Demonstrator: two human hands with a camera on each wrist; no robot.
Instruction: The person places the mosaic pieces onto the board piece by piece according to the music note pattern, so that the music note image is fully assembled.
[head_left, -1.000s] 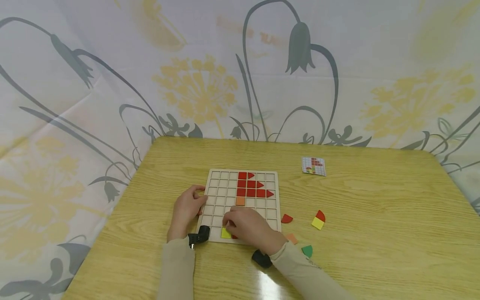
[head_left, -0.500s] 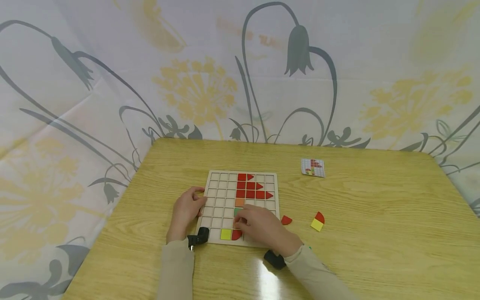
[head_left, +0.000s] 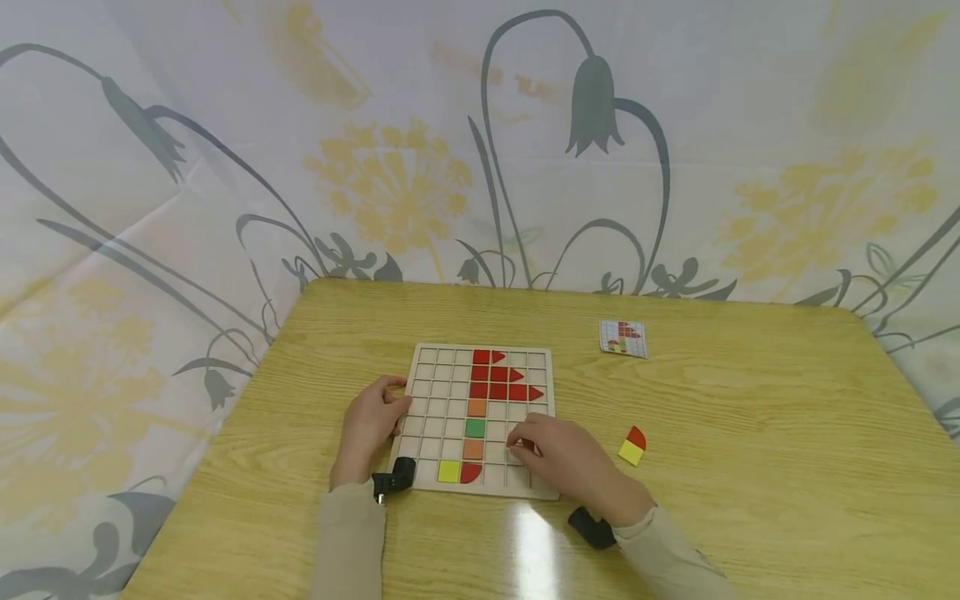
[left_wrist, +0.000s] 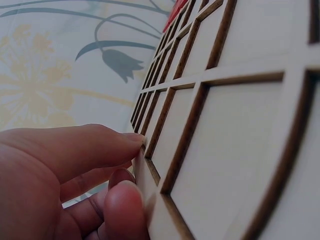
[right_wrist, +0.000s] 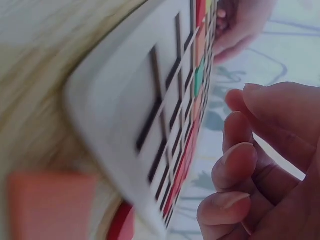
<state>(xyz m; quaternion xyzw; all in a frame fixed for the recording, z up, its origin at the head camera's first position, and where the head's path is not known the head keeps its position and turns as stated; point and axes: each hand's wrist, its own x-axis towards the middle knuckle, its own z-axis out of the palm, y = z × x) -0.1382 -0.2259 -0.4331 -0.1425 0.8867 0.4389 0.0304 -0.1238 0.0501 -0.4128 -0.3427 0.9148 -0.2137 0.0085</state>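
Observation:
A pale wooden grid board [head_left: 455, 407] lies on the table. My left hand [head_left: 369, 425] pinches its left edge, with fingertips [left_wrist: 132, 140] right at the rim in the left wrist view. Over the board's lower right part hovers my right hand [head_left: 566, 454], fingers loosely curled around nothing. Red squares and triangles [head_left: 498, 392] form three rows at the top. Below them run an orange square [head_left: 477, 407], a green square [head_left: 475, 428] and another orange square [head_left: 473, 449]. The bottom row holds a yellow square [head_left: 448, 472] beside a red quarter circle [head_left: 470, 473].
A loose red quarter circle [head_left: 637, 437] and yellow square [head_left: 631, 452] lie right of the board. Farther back is a small pattern card [head_left: 622, 339]. The right wrist view shows an orange square [right_wrist: 50, 205] and a red piece [right_wrist: 121, 222] beside the board.
My right hand has moved right, off the column of squares, and let go of the lower orange square, now in its cell. The green square is uncovered. My left hand stays at the edge.

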